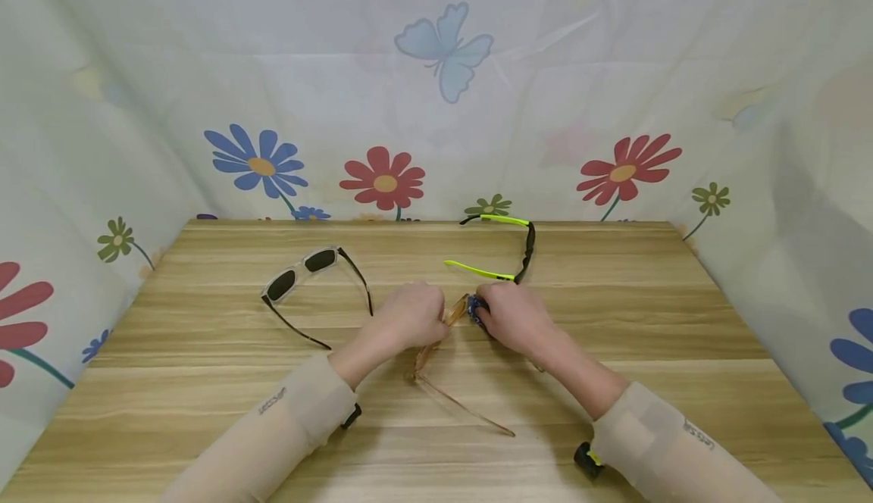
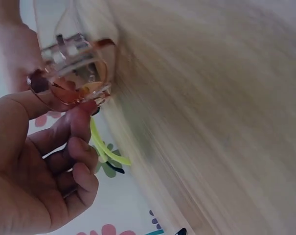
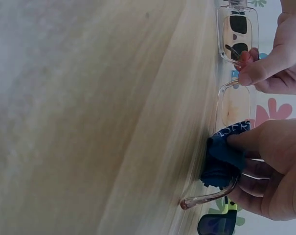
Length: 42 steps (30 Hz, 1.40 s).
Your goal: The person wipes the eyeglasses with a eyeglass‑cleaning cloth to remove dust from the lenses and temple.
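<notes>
A pair of eyeglasses with a clear amber frame is held over the table's middle, one temple stretching toward the near edge. My left hand pinches it near the bridge with thumb and fingertip, seen closely in the left wrist view, where the other fingers curl loosely. A dark blue cloth with white lettering is gripped in my right hand. Thumb and fingers fold the cloth around the outer part of one lens. In the right wrist view the other clear lens edge shows between both hands.
Sunglasses with dark lenses and a clear front lie unfolded at left. Neon green and black sports glasses lie behind my right hand. The wooden table ends at a flower-printed curtain.
</notes>
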### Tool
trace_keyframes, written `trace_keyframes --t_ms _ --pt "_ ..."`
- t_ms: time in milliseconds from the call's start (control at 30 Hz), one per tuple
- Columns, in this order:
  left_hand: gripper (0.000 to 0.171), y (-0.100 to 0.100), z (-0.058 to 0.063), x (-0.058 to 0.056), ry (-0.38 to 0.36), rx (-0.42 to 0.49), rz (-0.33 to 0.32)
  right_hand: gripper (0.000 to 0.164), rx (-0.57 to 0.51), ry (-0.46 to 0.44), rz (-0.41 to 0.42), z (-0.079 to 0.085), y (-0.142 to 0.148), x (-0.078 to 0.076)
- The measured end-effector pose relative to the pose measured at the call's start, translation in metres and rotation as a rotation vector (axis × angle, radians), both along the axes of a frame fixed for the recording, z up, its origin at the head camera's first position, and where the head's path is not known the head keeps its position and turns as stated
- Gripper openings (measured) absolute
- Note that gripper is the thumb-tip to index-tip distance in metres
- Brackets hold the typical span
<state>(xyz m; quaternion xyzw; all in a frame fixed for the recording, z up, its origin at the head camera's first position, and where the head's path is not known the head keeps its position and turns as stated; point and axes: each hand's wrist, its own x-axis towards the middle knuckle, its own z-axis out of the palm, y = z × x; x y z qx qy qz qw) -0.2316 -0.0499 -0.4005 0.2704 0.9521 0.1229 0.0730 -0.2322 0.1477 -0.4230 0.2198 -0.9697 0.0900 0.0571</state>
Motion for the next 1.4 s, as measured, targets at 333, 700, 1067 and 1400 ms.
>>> trace_keyframes --t_ms 333,700,1067,1400 --pt "0.052 -0.005 0.001 -0.002 -0.005 0.052 0.009 0.021 0.017 0.017 -0.002 -0.002 0.001 0.002" --pt "0.053 -0.020 0.003 -0.010 0.029 0.120 0.086 0.016 -0.089 -0.044 0.007 0.002 0.008 0.000" --pt "0.024 -0.037 0.003 -0.025 -0.327 0.473 0.210 0.008 -0.181 0.056 -0.029 0.010 0.023 0.004" --pt "0.033 -0.046 0.001 -0.034 -0.710 0.734 0.264 0.013 -0.247 0.161 -0.020 0.011 0.026 0.003"
